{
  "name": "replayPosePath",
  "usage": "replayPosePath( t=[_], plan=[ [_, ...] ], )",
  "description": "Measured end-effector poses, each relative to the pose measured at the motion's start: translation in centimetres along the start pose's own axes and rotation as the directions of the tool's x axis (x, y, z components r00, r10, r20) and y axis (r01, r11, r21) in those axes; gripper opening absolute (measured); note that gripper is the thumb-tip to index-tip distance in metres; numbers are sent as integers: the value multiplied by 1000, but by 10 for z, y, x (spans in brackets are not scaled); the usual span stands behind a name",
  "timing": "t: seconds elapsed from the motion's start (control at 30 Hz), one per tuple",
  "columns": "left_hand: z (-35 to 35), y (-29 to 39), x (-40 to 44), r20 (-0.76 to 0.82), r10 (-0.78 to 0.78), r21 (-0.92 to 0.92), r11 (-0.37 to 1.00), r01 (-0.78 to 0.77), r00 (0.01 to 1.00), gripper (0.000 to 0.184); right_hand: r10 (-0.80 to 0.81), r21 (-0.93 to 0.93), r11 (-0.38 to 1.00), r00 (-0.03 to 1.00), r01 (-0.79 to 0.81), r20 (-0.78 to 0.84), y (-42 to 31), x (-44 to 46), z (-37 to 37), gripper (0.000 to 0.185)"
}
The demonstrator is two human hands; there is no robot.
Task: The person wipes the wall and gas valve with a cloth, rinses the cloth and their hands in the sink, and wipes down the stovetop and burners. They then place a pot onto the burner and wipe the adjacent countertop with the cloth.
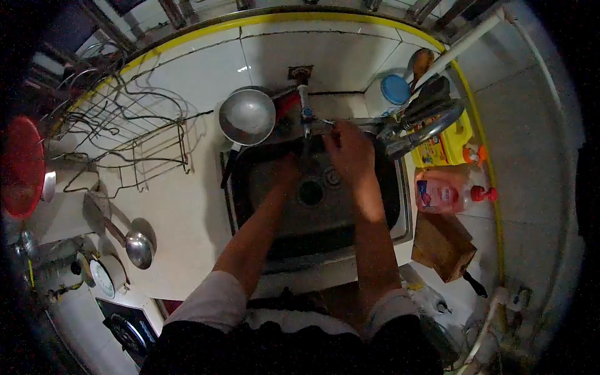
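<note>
One blurred left hand [287,170] in dark rounded sink [312,228], right hand [351,152] beside metal tap [305,111], both grips unclear.

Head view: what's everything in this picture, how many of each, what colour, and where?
Sink: one, dark, centre
Wall tap: one, silver, above sink
Curved tap: one, silver, right of sink
Metal bowl: one, silver, sink's upper-left corner
Wire rack: one, metallic, upper left
Round item: one, red, far left, kind unclear
Ladle: one, silver, left counter
Burner: one, dark, lower left
Jar: one, white, blue lid, upper right
Bottles: two, yellow and pink, right
Block: one, brown, below bottles
Left hand: one, blurred, over sink
Right hand: one, beside wall tap
</note>
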State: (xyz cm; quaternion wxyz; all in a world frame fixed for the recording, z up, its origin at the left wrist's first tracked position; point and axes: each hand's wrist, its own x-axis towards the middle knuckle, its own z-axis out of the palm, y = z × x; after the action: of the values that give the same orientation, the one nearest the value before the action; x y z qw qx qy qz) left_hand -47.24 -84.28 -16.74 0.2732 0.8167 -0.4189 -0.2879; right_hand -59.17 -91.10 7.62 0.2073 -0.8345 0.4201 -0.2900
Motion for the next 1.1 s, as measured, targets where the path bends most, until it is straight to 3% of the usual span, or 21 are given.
replayPosePath(
  t=[0.07,0.1,0.17,0.2,0.27,0.33,0.37,0.43,0.47,0.5,0.53,0.57,0.6,0.63,0.67,0.73,0.8,0.97,1.0,1.07,1.1],
  plan=[
    [0,-10,-10,-84,-18,14,1000,20,996,42,155,-505,863,949,5,274,-31,6,-9,36],
    [-3,-15,-16,-132,-7,1,1000,8,991,41,152,-506,862,950,8,275,-39,-2,-5,36],
    [-36,-5,-37,-133,58,-68,995,-67,989,37,10,-114,993,978,15,211,-39,-30,12,30],
    [-60,8,-53,-88,114,-124,984,-124,990,34,3,-113,993,977,21,212,-22,-45,28,30],
    [-82,16,-76,-8,112,-60,992,-112,994,35,71,430,866,913,-256,402,17,-73,59,53],
    [-105,27,-102,62,106,12,994,-107,992,37,213,92,948,824,-304,524,12,-96,53,54],
    [-114,38,-124,-57,406,109,911,-399,912,33,262,-23,954,790,-300,554,4,-106,49,54],
    [-136,60,-165,57,655,239,724,-647,754,30,295,-25,936,744,-350,599,15,-134,68,54],
    [-132,58,-174,142,635,246,721,-648,760,30,287,104,894,736,-435,613,28,-153,87,54],
    [-128,56,-184,226,610,252,717,-650,760,31,262,386,690,708,-612,655,52,-178,110,53],
    [-102,35,-183,134,688,-18,722,-692,714,32,231,610,293,674,-736,702,74,-200,129,53],
    [-91,22,-180,13,736,-271,654,-706,677,33,184,658,-10,645,-753,742,88,-218,136,53],
    [-104,27,-182,-10,718,-240,673,-699,695,33,154,640,-133,622,-757,768,97,-229,136,53],
    [-122,37,-184,-70,499,-343,801,-491,864,35,117,669,-102,659,-736,743,73,-223,120,52],
    [-134,44,-185,-106,238,-464,847,-260,965,36,149,640,92,646,-763,748,52,-212,99,51],
    [-106,15,-164,-149,261,-376,877,-299,954,38,296,366,586,611,-723,734,19,-191,67,48],
    [-95,10,-154,-174,304,-289,894,-343,937,40,244,350,647,620,-677,746,0,-180,54,46],
    [-135,43,-165,-96,407,-542,744,-391,908,48,59,546,639,743,-541,666,66,-190,78,39],
    [-121,42,-158,-134,473,-643,628,-439,871,49,70,560,526,690,-639,721,71,-190,79,37],
    [-90,36,-148,-205,544,-770,423,-477,814,52,117,406,196,433,-892,894,59,-180,61,38],
    [-75,35,-147,-184,544,-664,545,-512,819,50,68,339,358,387,-870,920,52,-174,54,40]
  ],
)
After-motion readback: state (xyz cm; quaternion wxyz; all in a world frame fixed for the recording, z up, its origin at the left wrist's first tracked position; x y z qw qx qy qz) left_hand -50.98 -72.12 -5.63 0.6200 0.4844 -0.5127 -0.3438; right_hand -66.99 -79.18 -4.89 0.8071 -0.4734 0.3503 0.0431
